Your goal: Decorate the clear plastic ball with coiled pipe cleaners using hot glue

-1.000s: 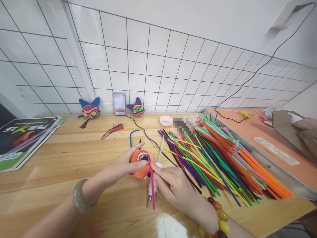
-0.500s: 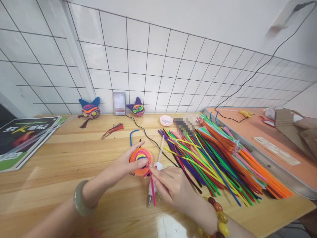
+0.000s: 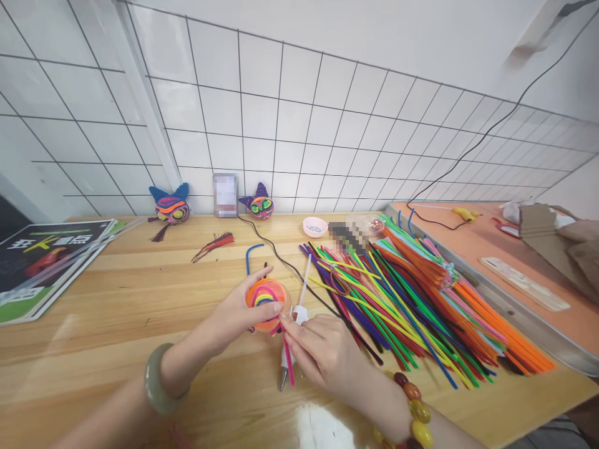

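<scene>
My left hand (image 3: 248,308) holds a round craft piece (image 3: 267,290) covered in orange, pink, yellow and blue pipe cleaner, its thumb pressed on the front. My right hand (image 3: 322,349) pinches a pink pipe cleaner (image 3: 289,360) at the lower right edge of the piece; its free end hangs down. Beneath the hands a white glue gun (image 3: 300,314) lies on the table, partly hidden, with a clear glue stick (image 3: 306,277) out of its back. A bent blue pipe cleaner (image 3: 248,259) rises behind the piece.
Many coloured pipe cleaners (image 3: 397,305) spread over the right side. At the back are two finished eared crafts (image 3: 171,209), a small framed card (image 3: 226,196) and a pink bowl (image 3: 315,227). A magazine (image 3: 47,262) lies left; a black cable (image 3: 276,249) crosses the table.
My left thumb has moved slightly over the craft piece, and the piece has tilted a little. My right hand keeps its pinch at nearly the same spot.
</scene>
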Motion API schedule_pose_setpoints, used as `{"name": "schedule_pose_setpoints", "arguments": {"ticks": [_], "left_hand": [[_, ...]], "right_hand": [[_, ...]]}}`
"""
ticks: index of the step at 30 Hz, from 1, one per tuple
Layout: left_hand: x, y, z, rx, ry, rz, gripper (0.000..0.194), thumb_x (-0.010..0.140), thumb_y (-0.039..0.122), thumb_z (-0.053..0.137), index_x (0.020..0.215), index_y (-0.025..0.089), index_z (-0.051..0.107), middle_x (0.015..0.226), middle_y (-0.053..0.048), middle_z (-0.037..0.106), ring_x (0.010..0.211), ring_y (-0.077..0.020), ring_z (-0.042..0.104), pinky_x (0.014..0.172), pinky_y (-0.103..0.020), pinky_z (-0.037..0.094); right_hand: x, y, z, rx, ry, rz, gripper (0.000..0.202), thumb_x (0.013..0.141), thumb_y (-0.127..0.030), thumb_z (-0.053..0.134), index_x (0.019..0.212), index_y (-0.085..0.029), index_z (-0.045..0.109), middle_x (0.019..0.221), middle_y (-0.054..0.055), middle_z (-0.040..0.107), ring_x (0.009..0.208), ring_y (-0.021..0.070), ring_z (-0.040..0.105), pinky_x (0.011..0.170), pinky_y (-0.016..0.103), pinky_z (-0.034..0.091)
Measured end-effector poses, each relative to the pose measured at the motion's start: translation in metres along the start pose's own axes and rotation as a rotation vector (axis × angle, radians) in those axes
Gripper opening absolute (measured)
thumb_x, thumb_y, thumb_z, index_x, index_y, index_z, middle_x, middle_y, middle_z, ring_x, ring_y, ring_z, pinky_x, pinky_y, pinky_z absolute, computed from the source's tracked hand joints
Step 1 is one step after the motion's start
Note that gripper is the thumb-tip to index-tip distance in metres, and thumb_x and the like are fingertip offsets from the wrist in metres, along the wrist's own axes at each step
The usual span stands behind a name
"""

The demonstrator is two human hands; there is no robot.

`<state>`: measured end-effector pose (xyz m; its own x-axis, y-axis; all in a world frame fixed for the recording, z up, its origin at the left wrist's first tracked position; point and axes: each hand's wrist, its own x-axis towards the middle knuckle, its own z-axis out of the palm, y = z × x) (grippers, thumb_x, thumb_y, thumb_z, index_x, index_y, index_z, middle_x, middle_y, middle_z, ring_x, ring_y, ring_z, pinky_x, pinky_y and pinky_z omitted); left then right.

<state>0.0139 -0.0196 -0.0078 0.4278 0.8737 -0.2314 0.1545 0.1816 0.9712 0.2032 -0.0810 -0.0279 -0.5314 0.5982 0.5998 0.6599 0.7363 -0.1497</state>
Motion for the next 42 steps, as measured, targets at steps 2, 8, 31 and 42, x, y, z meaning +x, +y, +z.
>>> {"name": "schedule_pose_setpoints", "arguments": {"ticks": [2, 8, 31, 42], "left_hand": [[0.000, 0.001, 0.002, -0.003, 0.018, 0.001, 0.091, 0.071, 0.042, 0.073, 0.146, 0.018, 0.027, 0.091, -0.003, 0.063, 0.084, -0.0187, 0.058, 0.073, -0.028, 0.047], [0.002, 0.001, 0.005, -0.002, 0.065, 0.024, 0.090, 0.070, 0.036, 0.074, 0.145, 0.014, 0.028, 0.090, -0.003, 0.060, 0.078, -0.0165, 0.055, 0.073, -0.028, 0.046], [0.002, -0.005, 0.000, -0.099, 0.059, 0.021, 0.080, 0.076, 0.054, 0.065, 0.142, 0.020, 0.037, 0.131, -0.012, 0.056, 0.117, -0.0270, 0.052, 0.096, -0.035, 0.042], [0.002, 0.001, -0.001, -0.019, 0.018, -0.023, 0.095, 0.069, 0.039, 0.075, 0.147, 0.019, 0.025, 0.096, -0.004, 0.063, 0.087, -0.0201, 0.059, 0.082, -0.033, 0.048]], "right_hand": [[0.000, 0.000, 0.001, -0.002, 0.002, 0.004, 0.030, 0.095, -0.015, 0.041, 0.116, -0.007, 0.061, 0.065, 0.006, 0.067, 0.053, 0.0174, 0.058, 0.053, 0.031, 0.042], [-0.002, -0.001, 0.003, 0.005, 0.000, 0.030, 0.030, 0.096, -0.019, 0.043, 0.119, -0.010, 0.059, 0.068, 0.006, 0.069, 0.056, 0.0163, 0.060, 0.056, 0.030, 0.044], [-0.004, -0.001, 0.011, 0.052, 0.060, 0.091, 0.031, 0.092, -0.013, 0.044, 0.118, -0.013, 0.061, 0.067, 0.005, 0.070, 0.054, 0.0172, 0.061, 0.054, 0.030, 0.046], [-0.001, -0.006, 0.008, 0.145, 0.036, 0.099, 0.030, 0.093, -0.015, 0.046, 0.118, -0.012, 0.060, 0.069, 0.006, 0.072, 0.056, 0.0172, 0.062, 0.055, 0.029, 0.047]]}}
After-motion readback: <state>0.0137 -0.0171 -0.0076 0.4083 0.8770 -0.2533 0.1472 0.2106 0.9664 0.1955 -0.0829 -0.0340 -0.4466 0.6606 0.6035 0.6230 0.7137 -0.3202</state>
